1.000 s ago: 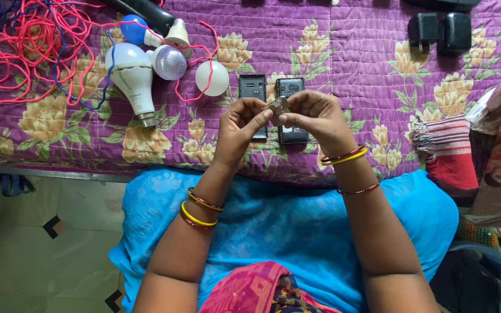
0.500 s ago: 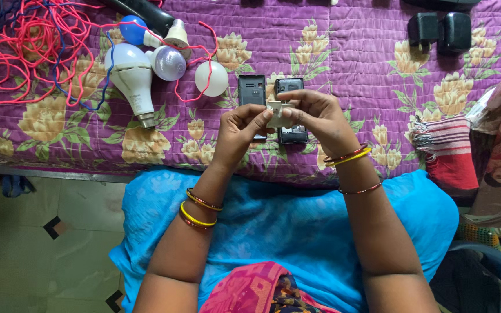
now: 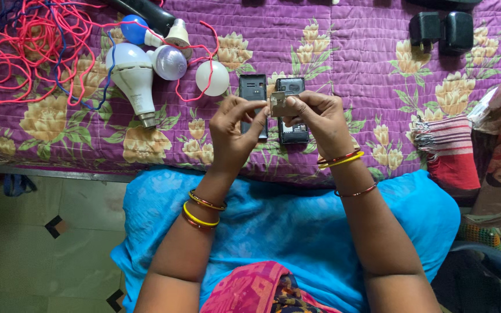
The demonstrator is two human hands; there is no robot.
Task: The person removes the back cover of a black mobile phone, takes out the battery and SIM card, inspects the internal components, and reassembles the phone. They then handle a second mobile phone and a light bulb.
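bedspread [image 3: 343,52] — matt printed cloth | bulbs [image 3: 169,62] — glossy | small plate [image 3: 278,103] — dull metal

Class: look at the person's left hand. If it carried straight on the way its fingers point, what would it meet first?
The left hand points up and slightly right, so it would probably first meet the small metal piece pinched between both hands, with the right hand just beyond it. Depth is hard to judge.

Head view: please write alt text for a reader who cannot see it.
Both hands, left hand and right hand, pinch a small metal piece above two opened black phones on a purple floral bedspread. White bulbs and tangled red wire lie to the left.
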